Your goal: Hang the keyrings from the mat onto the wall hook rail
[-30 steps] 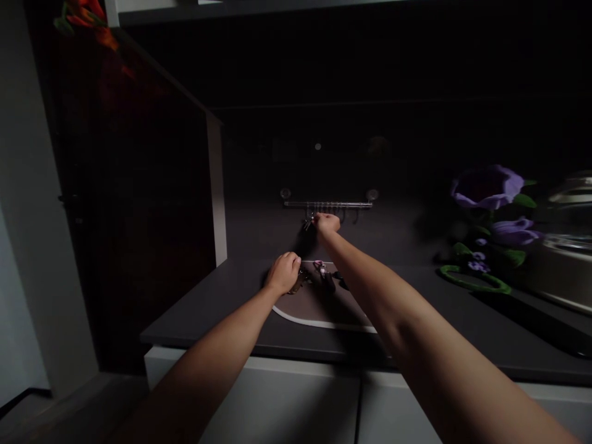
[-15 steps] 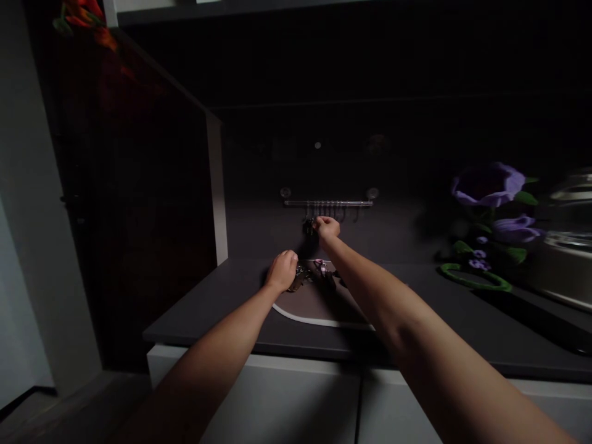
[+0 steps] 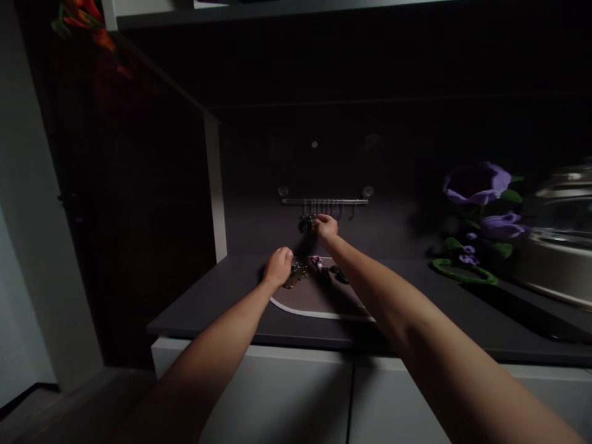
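Observation:
My right hand (image 3: 326, 226) reaches up to a clear rail (image 3: 325, 201) with several hooks on the dark back wall. Its fingers are pinched at the right side of a small dark bunch of keys (image 3: 306, 223) below the hooks. Low on the left, my left hand (image 3: 279, 266) is closed at the left edge of a brown mat (image 3: 305, 302) with a white rim; its fingertips are hidden. Beside it lie keys with a brown fob (image 3: 294, 279). A pinkish strap-like item (image 3: 317, 262) and a dark item (image 3: 340, 274) lie further right, partly behind my right forearm.
Purple flowers (image 3: 478, 185) with a green ring base (image 3: 462, 272) stand right on the dark counter (image 3: 194, 302), near a shiny metal pot-like vessel (image 3: 562, 246). A shelf edge (image 3: 277, 11) runs overhead. Orange flowers (image 3: 87, 18) hang top left.
The view has shifted slightly. My right hand stays at the keys below the rail, its fingers a little nearer the wall hooks. My left hand stays at the mat's edge.

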The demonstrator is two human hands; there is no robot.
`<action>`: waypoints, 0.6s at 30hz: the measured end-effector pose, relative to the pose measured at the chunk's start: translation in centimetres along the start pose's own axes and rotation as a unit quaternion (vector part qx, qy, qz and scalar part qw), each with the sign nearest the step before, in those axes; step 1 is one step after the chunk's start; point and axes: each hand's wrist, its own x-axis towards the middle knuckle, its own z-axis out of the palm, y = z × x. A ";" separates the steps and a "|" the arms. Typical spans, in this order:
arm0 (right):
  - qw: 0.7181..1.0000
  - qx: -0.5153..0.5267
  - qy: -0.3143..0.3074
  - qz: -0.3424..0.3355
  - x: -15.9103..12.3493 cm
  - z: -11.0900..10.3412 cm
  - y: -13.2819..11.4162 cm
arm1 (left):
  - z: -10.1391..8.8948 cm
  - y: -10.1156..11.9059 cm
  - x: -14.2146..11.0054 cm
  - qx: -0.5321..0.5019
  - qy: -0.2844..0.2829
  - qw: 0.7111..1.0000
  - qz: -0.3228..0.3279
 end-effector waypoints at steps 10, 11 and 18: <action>0.995 0.026 -0.095 -0.002 -4.3 -2.5 -1.8 | -0.6 -0.2 -0.2 -0.020 -0.032 0.999 -0.007; 0.995 0.016 -0.102 -0.009 -4.8 -2.9 -1.5 | -0.6 -0.2 -0.2 -0.021 -0.039 0.999 -0.003; 0.972 -0.133 -0.164 -0.102 -7.7 -5.4 1.8 | -0.7 -0.2 -0.3 0.005 -0.100 0.995 0.018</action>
